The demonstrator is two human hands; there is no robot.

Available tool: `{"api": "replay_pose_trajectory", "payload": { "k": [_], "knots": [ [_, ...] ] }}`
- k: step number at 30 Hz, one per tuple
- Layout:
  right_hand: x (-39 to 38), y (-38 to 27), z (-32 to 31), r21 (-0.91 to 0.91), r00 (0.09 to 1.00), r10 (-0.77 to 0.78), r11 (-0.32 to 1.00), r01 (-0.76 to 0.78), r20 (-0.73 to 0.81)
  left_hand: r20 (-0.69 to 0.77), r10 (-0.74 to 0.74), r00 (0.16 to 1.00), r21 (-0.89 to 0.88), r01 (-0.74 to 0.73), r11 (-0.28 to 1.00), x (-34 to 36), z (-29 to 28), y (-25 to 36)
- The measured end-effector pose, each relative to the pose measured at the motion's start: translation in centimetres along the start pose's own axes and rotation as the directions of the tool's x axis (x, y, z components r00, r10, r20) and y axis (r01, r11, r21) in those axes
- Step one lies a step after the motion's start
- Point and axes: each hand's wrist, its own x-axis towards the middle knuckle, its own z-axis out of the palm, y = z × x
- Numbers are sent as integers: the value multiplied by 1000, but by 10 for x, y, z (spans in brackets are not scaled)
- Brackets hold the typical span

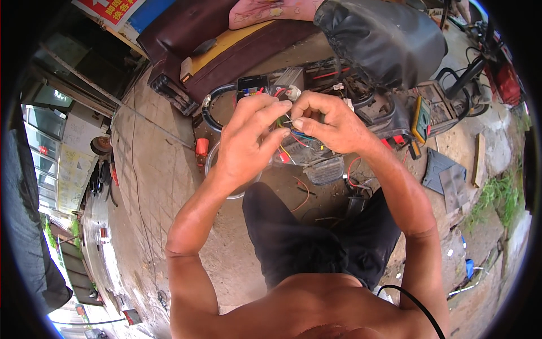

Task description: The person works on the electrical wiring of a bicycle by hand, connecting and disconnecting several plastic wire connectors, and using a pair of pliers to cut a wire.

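Note:
My left hand [251, 133] and my right hand [330, 121] meet over the opened frame of a vehicle. The fingertips of both are pinched round thin electrical wires [287, 119], and the fingers partly hide the ends. Below my hands hang more coloured wires [299, 140], red, yellow and blue among them, with a red connector [283, 157] beside them. Just beyond my left hand sits a black box [252, 85] with red and blue leads. A white plug [293, 93] shows past my fingertips.
A yellow multimeter [420, 120] rests on the frame at right. A black seat cover [384, 45] bulges above it. Behind stands a maroon sofa [226, 51]. An orange-red cylinder [202, 147] stands left of my hands. Flat dark plates [443, 172] and a wood strip [479, 161] lie at right.

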Motion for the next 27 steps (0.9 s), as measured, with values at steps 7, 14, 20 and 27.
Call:
{"api": "replay_pose_trajectory", "payload": {
  "k": [7, 14, 20, 27],
  "knots": [
    [-2, -3, 2, 3, 1000, 26, 1000, -26, -5, 25, 188, 982, 200, -189, 961, 4, -2, -16],
    [-8, 2, 16, -188, 972, -179, 971, 149, -151, 101, -548, 831, -137, 557, 819, 2, 16, 10],
    [-12, 8, 21, -454, 895, -385, 854, 255, -223, 439, -667, 602, -417, 794, 442, 11, -4, 8],
    [-5, -12, 10, -67, 994, -19, 998, 12, -108, -18, -77, 997, 203, 79, 976, 2, -20, 10]
  ]
}}
